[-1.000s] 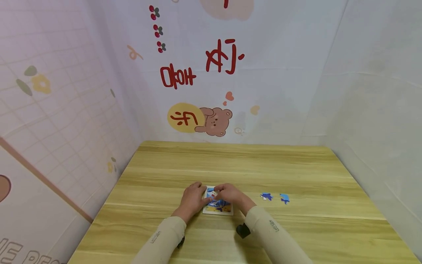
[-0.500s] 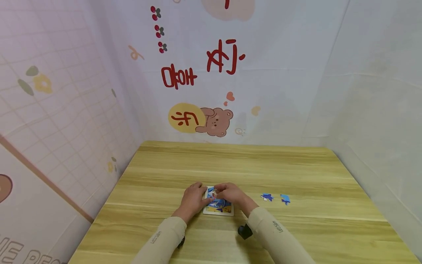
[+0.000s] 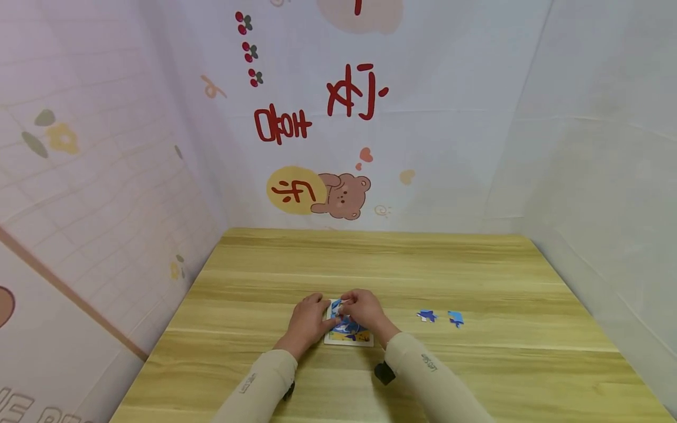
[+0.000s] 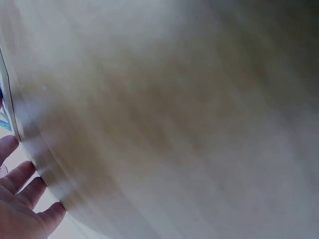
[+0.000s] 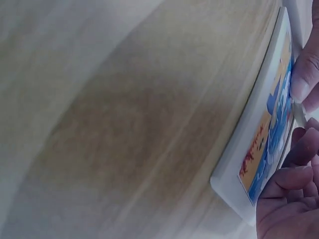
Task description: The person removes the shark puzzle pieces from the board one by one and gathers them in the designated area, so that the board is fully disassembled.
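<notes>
A small square puzzle board (image 3: 349, 335) with a white frame and a glossy blue and orange picture lies flat on a wooden table (image 3: 370, 264) whose pale grain runs crosswise, and both hands sit close together over it. The left hand (image 3: 308, 320) rests at the board's left edge, fingers spread loosely and fairly straight against it; the left wrist view shows those fingers (image 4: 20, 174) relaxed beside the thin white rim. The right hand (image 3: 365, 310) is curled over the far part of the board, and its fingers (image 5: 304, 82) pinch a thin pale piece (image 3: 342, 305) just above the picture, with the thumb and the other fingers bent around it; the right wrist view shows the board's thick white edge and rounded corner right under that hand. Two loose pieces (image 3: 426, 316), blue with jagged outlines, lie side by side to the right of the right hand, well apart from the board and a little apart from each other. Beyond the hands the tabletop runs wide to a fabric backdrop (image 3: 338, 117) printed with red characters and a brown bear, which closes the far edge and both sides; the tabletop to the left of the left hand is bare wood.
</notes>
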`<state>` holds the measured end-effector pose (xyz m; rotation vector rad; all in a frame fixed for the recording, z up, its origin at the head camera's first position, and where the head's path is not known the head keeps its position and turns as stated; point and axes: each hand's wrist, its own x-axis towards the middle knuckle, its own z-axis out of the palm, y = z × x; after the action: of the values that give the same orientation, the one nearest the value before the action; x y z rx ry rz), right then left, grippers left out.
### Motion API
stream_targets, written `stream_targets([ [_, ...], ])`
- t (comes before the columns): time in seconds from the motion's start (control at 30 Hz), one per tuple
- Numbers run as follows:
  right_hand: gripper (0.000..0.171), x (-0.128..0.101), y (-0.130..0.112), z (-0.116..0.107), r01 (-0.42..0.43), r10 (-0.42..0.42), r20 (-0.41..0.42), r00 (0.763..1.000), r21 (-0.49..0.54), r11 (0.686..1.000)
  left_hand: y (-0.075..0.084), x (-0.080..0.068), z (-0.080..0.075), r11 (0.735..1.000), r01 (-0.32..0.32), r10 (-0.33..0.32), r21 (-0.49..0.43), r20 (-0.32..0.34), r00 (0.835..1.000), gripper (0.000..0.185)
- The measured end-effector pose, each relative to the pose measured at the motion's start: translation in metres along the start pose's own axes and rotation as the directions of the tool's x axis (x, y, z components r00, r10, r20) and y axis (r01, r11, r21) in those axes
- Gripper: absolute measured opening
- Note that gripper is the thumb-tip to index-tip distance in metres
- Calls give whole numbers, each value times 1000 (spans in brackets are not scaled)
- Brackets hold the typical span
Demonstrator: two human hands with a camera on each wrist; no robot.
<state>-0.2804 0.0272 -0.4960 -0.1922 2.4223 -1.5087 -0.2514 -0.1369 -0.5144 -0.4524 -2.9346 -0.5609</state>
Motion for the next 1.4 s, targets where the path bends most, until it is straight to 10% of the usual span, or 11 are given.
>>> stream_targets([
  [0.97, 33, -16, 22, -51, 80, -81, -8, 997, -29, 996, 3, -1, 3, 998, 51, -51, -19, 11, 999, 57],
  [1.4, 30, -33, 50, -88, -32, 24, -107, 994, -77, 997, 4, -3, 2, 997, 69, -68, -46, 34, 997, 57],
])
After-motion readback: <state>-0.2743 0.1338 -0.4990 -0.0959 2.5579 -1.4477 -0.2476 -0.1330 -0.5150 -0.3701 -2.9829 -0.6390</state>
